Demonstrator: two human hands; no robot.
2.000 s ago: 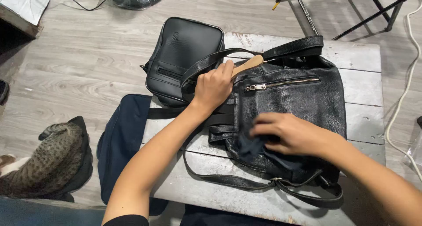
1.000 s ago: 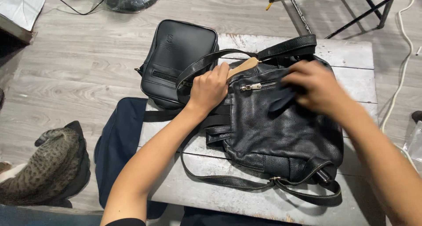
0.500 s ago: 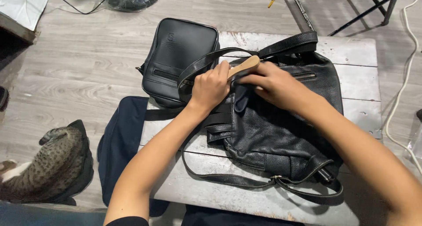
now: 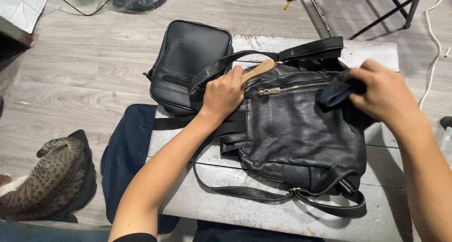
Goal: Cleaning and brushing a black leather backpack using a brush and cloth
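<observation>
A worn white wooden table (image 4: 376, 54) is being occupied by a black pebbled-leather backpack (image 4: 301, 129), which is lying flat with its long axis running roughly toward and away from the person; its zipped pocket is turned up and its top handle is pointing to the far edge. Against the table's far left corner a smaller black bag (image 4: 190, 58) is being propped. A dark cloth (image 4: 336, 92) is being pinched in the right hand (image 4: 381, 94), whose fingers are curled tightly around it at the backpack's upper right corner, the cloth touching the leather just beside the zip's end. A wooden-handled brush (image 4: 258, 70) is being gripped by the left hand (image 4: 223, 92), fingers wrapped closed, at the backpack's upper left; the handle is slanting up and to the right.
</observation>
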